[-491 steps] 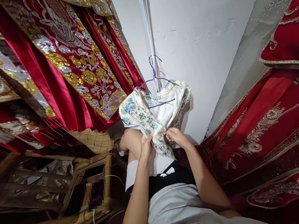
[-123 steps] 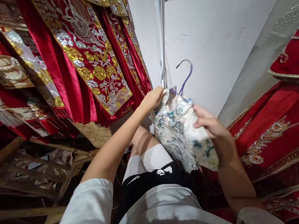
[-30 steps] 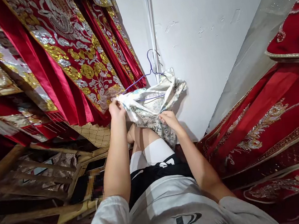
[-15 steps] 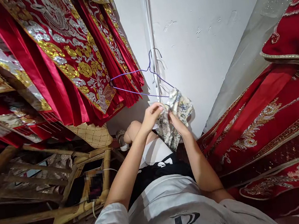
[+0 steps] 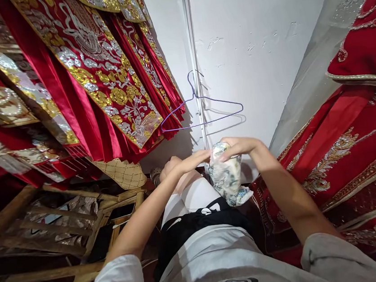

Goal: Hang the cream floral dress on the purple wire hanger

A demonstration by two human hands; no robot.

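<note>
A small white garment with a blue floral print (image 5: 228,179) hangs bunched below my hands. My right hand (image 5: 241,146) is closed over its top and grips it. My left hand (image 5: 190,160) reaches in from the left with fingers stretched out, the fingertips touching the top of the cloth. A thin purple wire hanger (image 5: 201,108) hangs bare on a vertical metal pole (image 5: 192,45) against the white wall, just above my hands.
Red garments with gold and silver embroidery (image 5: 99,74) hang close on the left, and more red embroidered cloth (image 5: 345,154) lies at the right. A wooden chair frame (image 5: 92,224) stands low on the left. The white wall (image 5: 258,42) is straight ahead.
The floral garment has come fully off the hanger, which now hangs bare on the pole. My hands have lowered with the cloth bunched into a bundle.
</note>
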